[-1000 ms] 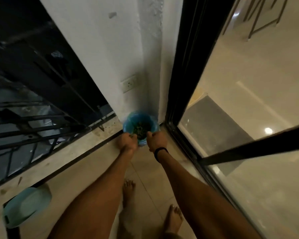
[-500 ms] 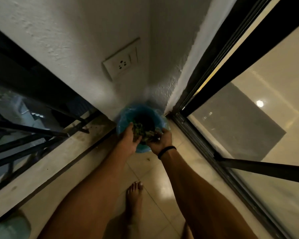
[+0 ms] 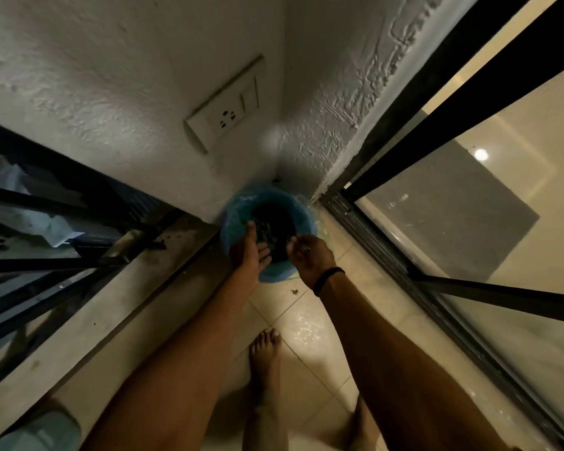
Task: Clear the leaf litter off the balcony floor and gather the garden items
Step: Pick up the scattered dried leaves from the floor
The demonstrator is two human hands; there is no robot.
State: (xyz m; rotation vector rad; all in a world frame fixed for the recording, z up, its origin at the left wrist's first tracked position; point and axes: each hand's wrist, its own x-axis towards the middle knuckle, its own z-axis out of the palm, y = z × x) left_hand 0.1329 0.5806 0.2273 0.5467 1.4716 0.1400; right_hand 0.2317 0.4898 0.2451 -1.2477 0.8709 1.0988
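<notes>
Litter (image 3: pixel 272 227) lies in the corner bin (image 3: pixel 306 211). Our left hand (image 3: pixel 249 252) hovers over it, fingers (image 3: pixel 250 231) straight and empty; our right hand (image 3: pixel 310 258) is loosely curled, hold unclear. We judge a scrap (image 3: pixel 294 291) on the tiles (image 3: pixel 306 323) and ledge specks (image 3: pixel 163 237) remain.

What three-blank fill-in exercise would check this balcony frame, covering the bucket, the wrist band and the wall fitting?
1. The bucket standing in the corner, with leaf litter inside, is ____ in colour.
2. The black band is worn on the person's ____ wrist.
3. The white plate on the wall above the bucket is an electrical ____.
Missing words: blue; right; socket.
</notes>
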